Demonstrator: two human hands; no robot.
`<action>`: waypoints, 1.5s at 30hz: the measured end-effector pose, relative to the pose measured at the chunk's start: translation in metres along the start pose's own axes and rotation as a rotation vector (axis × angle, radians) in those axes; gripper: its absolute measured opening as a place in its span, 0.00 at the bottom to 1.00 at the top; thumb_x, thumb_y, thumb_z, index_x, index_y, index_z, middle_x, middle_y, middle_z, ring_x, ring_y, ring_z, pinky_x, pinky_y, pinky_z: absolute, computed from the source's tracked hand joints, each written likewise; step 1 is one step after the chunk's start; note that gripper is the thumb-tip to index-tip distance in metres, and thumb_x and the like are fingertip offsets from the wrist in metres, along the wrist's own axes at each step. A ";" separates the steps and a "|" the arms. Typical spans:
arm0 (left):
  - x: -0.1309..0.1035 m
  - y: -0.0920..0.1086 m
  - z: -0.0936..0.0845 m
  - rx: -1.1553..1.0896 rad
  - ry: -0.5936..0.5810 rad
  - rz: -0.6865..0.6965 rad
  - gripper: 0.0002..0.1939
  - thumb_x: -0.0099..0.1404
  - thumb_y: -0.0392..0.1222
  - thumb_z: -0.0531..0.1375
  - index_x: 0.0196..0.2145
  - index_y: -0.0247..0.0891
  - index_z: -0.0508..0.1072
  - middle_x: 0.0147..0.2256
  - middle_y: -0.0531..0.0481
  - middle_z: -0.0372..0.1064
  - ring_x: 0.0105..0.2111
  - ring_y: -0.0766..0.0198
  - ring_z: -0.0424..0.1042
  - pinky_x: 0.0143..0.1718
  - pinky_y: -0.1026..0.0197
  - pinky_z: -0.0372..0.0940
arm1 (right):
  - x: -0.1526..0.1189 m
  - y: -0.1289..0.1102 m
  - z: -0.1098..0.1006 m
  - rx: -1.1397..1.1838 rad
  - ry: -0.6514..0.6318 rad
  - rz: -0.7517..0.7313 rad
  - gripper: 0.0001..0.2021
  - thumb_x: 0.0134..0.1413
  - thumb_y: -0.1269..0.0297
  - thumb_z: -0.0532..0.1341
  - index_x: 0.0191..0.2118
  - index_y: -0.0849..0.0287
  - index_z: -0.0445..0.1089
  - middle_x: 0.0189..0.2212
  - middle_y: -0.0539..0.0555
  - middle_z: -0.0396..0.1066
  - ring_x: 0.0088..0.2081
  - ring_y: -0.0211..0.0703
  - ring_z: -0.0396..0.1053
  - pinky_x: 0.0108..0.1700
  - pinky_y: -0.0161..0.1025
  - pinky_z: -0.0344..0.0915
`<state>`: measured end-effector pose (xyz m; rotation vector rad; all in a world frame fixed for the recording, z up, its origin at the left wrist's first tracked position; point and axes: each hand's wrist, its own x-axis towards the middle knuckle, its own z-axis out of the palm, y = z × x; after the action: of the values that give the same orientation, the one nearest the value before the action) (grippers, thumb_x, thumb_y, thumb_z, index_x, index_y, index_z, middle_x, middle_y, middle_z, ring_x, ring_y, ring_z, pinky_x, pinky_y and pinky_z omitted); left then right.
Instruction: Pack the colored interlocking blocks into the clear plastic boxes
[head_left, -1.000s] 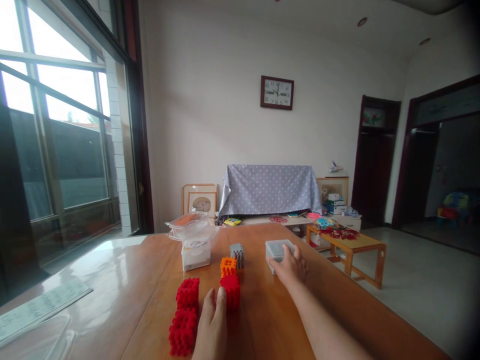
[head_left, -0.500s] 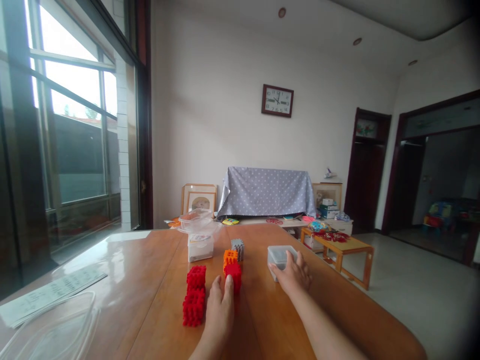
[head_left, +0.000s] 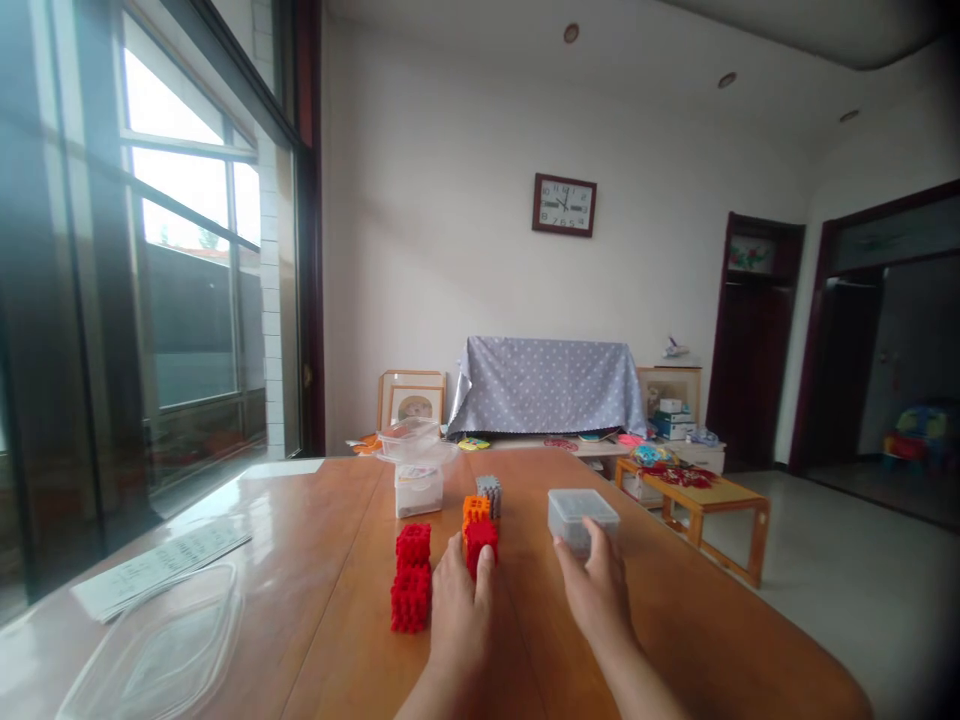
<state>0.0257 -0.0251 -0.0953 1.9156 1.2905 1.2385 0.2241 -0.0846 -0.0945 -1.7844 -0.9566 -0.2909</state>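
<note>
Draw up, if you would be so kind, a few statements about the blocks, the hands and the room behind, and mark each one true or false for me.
1. The right hand is at the near side of a clear box. True.
2. The grey block stands farther off than the orange block. True.
3. The left hand is nearest the grey block. False: the left hand is nearest a red block.
4. Two more red blocks show to the left of the left hand. True.
5. The wall clock has a round frame. False: the wall clock has a rectangular frame.
6. The cloth at the back is plain red. False: the cloth is grey-blue with pale dots.
</note>
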 end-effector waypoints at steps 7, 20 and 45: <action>-0.013 0.007 -0.004 -0.065 0.168 0.280 0.23 0.74 0.51 0.52 0.61 0.39 0.64 0.59 0.39 0.66 0.61 0.52 0.64 0.63 0.48 0.58 | -0.058 0.001 0.023 0.174 -0.247 -0.012 0.26 0.59 0.47 0.56 0.56 0.61 0.68 0.53 0.65 0.72 0.56 0.58 0.70 0.57 0.51 0.67; -0.015 0.009 -0.067 -0.065 0.209 0.229 0.17 0.69 0.46 0.58 0.54 0.41 0.69 0.52 0.42 0.71 0.53 0.54 0.70 0.56 0.51 0.64 | -0.066 0.019 0.028 0.037 -0.421 -0.167 0.23 0.59 0.47 0.54 0.49 0.57 0.73 0.47 0.62 0.76 0.50 0.57 0.73 0.53 0.51 0.68; 0.036 -0.087 -0.187 0.463 0.186 -0.040 0.14 0.69 0.45 0.57 0.50 0.38 0.71 0.51 0.43 0.74 0.53 0.56 0.71 0.54 0.58 0.62 | -0.069 0.023 0.037 0.126 -0.392 -0.204 0.21 0.59 0.47 0.55 0.46 0.57 0.75 0.46 0.62 0.77 0.50 0.57 0.74 0.55 0.53 0.70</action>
<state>-0.1743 0.0307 -0.0663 2.1034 1.8338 1.1964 0.1870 -0.0876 -0.1677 -1.6603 -1.4075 -0.0041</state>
